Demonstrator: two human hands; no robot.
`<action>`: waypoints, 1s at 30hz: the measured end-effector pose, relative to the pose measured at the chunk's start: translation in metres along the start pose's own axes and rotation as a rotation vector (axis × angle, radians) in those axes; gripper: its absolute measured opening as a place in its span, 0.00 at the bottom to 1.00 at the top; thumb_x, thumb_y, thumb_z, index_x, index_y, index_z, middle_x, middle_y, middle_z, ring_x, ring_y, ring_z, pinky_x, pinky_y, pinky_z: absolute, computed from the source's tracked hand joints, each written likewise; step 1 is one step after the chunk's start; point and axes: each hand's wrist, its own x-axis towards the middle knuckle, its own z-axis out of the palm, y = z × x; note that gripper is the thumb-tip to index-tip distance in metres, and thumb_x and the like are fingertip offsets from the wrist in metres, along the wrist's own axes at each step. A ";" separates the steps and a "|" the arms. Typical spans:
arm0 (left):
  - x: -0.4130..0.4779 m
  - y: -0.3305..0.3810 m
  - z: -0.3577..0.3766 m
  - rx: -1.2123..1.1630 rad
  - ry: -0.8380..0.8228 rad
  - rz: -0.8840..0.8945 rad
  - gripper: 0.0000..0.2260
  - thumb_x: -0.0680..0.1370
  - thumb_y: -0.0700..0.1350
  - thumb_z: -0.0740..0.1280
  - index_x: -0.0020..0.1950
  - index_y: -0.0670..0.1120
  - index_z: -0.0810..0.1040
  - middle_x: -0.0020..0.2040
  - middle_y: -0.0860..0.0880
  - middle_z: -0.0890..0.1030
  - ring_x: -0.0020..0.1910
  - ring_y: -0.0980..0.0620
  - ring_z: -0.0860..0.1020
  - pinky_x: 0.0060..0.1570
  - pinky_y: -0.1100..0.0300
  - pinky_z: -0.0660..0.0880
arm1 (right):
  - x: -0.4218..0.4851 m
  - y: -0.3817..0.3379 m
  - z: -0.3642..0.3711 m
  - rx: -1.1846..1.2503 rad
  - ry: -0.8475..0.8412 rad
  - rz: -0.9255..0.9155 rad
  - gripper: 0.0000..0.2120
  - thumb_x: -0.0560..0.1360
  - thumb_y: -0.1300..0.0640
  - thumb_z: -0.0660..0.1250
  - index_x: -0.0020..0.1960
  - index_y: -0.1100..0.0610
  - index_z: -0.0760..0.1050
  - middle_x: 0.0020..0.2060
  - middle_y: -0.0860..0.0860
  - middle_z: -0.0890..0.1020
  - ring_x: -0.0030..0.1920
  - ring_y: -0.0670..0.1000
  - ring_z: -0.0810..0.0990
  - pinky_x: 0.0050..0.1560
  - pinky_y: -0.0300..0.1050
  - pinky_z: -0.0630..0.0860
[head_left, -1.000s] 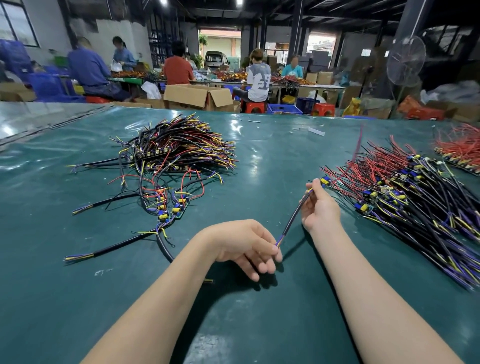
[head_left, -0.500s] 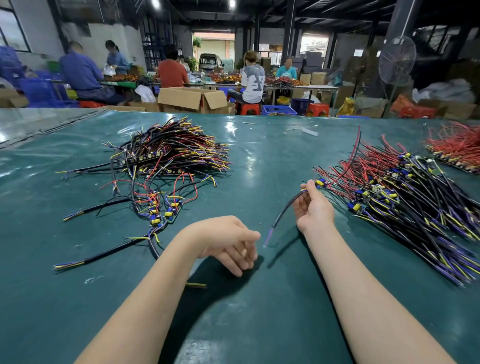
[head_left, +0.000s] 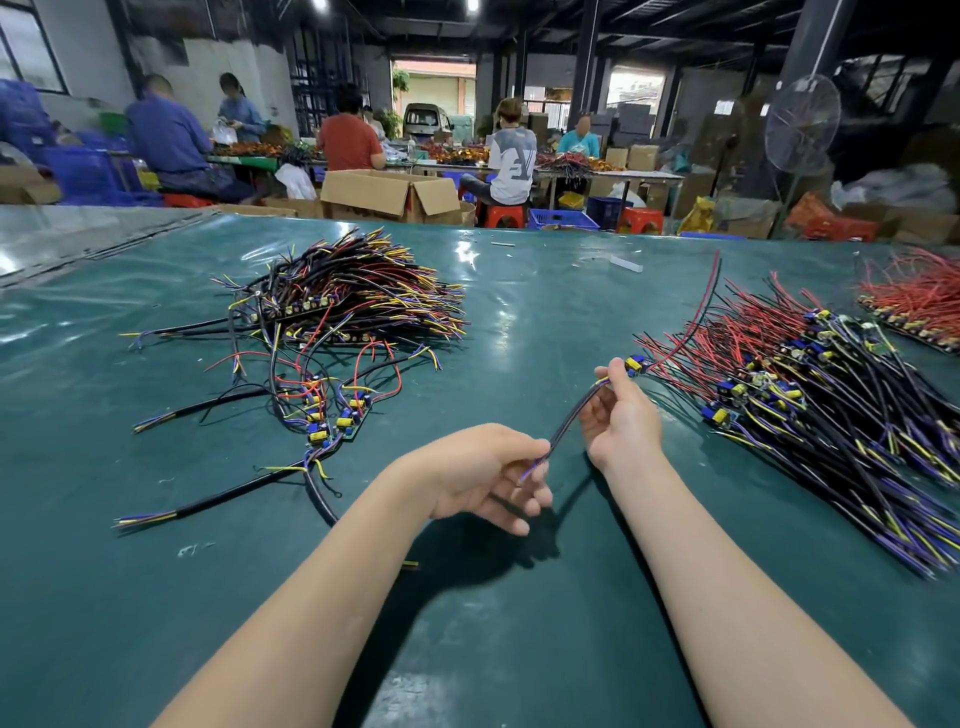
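One black sheathed cable (head_left: 567, 422), held above the green tabletop (head_left: 519, 312) just left of the heap of red-and-black wired boards (head_left: 831, 405). Pinched at its purple tip by the left hand (head_left: 483, 475), grip closed; clasped at the board end by the right hand (head_left: 623, 421), likewise closed. Stretched, seemingly, for checking.

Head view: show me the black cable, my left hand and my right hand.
black cable (head_left: 565, 427), head view, sheath between the hands.
left hand (head_left: 480, 475), head view, back of the hand.
right hand (head_left: 623, 423), head view, middle of the hand.

Only legible txt: big "EV"-like letters on bkgd worker's white shirt (head_left: 511, 161).
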 end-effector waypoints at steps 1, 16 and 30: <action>-0.001 0.000 -0.001 0.012 -0.017 -0.021 0.18 0.81 0.45 0.54 0.32 0.45 0.69 0.26 0.52 0.77 0.24 0.57 0.74 0.27 0.64 0.75 | 0.000 0.001 0.000 -0.031 -0.016 -0.006 0.14 0.76 0.55 0.65 0.33 0.57 0.73 0.16 0.44 0.71 0.17 0.40 0.70 0.19 0.29 0.67; 0.000 0.004 -0.007 -0.239 0.060 -0.059 0.19 0.81 0.53 0.52 0.33 0.47 0.63 0.20 0.55 0.61 0.15 0.62 0.56 0.15 0.72 0.51 | -0.015 0.014 0.013 -0.144 -0.205 -0.029 0.14 0.76 0.58 0.65 0.32 0.59 0.73 0.16 0.45 0.70 0.16 0.41 0.66 0.18 0.29 0.64; 0.000 0.002 -0.012 -0.078 0.193 0.042 0.14 0.81 0.46 0.55 0.39 0.47 0.75 0.23 0.54 0.70 0.20 0.60 0.67 0.18 0.71 0.61 | -0.022 0.013 0.015 -0.143 -0.254 -0.042 0.13 0.76 0.59 0.65 0.33 0.60 0.74 0.16 0.47 0.71 0.16 0.41 0.67 0.19 0.30 0.64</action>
